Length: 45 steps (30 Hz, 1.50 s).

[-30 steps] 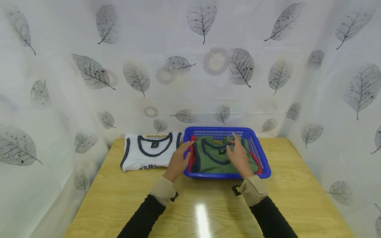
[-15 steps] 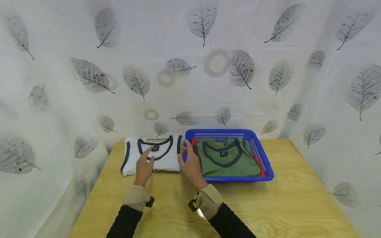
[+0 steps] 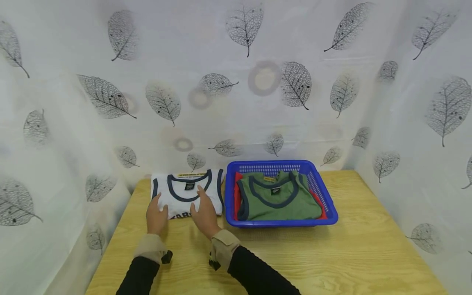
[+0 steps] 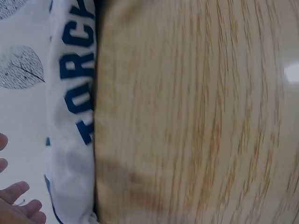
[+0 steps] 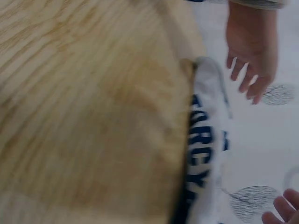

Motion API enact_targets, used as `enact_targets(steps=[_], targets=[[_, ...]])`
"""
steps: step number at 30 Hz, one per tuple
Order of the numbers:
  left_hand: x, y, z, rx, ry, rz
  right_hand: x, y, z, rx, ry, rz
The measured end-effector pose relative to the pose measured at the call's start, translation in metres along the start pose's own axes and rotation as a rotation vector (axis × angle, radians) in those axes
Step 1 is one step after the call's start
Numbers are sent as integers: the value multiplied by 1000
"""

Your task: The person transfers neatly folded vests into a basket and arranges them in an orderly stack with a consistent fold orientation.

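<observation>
A folded white T-shirt (image 3: pixel 178 206) with dark navy trim and dark lettering lies on the table, left of the basket. My left hand (image 3: pixel 156 216) is at its near left corner, fingers extended. Over its near right part is my right hand (image 3: pixel 205 214), thumb and fingers spread apart. Neither hand holds anything. In the left wrist view, the shirt's folded front edge (image 4: pixel 72 177) stands beside my left fingers (image 4: pixel 16 191). The right wrist view shows my left hand (image 5: pixel 252 46) with loosely bent fingers and the right fingertips (image 5: pixel 282 208) at the lower corner.
A blue plastic basket (image 3: pixel 284 223) stands right of the white shirt. Inside it a folded green T-shirt (image 3: pixel 291 207) lies on red cloth (image 3: pixel 238 194). The wooden table (image 3: pixel 332 254) meets a leaf-printed white curtain (image 3: pixel 236 119) behind and at both sides.
Both hands have moved left, from over the green T-shirt in the basket to the white T-shirt. The shirts and basket stay in place; the view has shifted slightly.
</observation>
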State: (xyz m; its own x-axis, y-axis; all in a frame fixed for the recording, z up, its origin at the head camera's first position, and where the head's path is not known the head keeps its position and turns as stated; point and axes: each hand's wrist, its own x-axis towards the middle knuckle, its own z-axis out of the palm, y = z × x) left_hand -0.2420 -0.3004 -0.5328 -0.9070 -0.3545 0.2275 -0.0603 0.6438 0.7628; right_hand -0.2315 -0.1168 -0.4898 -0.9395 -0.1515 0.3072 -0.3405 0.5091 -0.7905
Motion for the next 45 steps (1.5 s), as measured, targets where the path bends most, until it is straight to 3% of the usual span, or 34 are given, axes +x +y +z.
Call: enact_targets(steps=[3,8,10,14,17,20,24,25,28,31,32,38,42,45], targets=[[5,-8,0,39,-30,-43,1,15,15,-80,70,15],[8,-10,-3,124,-123,-263,6,37,31,-247,221,81],[7,-12,-5,141,-149,-344,7,44,36,-265,237,143],[6,-17,-9,149,-159,-422,8,53,38,-234,185,300],[5,-24,-13,175,-163,-429,9,59,35,-163,139,372],[9,-38,-14,215,-212,-406,10,65,33,-101,121,388],[22,-73,-10,238,-301,-366,8,70,32,-127,92,393],[26,-91,-7,236,-300,-321,7,70,31,-137,79,396],[29,-106,-14,247,-387,-305,4,66,26,-139,36,390],[25,-92,-29,268,-464,-321,1,61,19,-105,-26,386],[21,-75,-37,287,-508,-356,1,59,17,-86,-47,389],[4,-31,-66,348,-603,-375,-5,53,3,-23,-199,415],[2,-20,-75,451,-683,-400,-11,49,-6,13,-276,437],[7,-25,-73,449,-696,-423,-12,44,-8,41,-252,448]])
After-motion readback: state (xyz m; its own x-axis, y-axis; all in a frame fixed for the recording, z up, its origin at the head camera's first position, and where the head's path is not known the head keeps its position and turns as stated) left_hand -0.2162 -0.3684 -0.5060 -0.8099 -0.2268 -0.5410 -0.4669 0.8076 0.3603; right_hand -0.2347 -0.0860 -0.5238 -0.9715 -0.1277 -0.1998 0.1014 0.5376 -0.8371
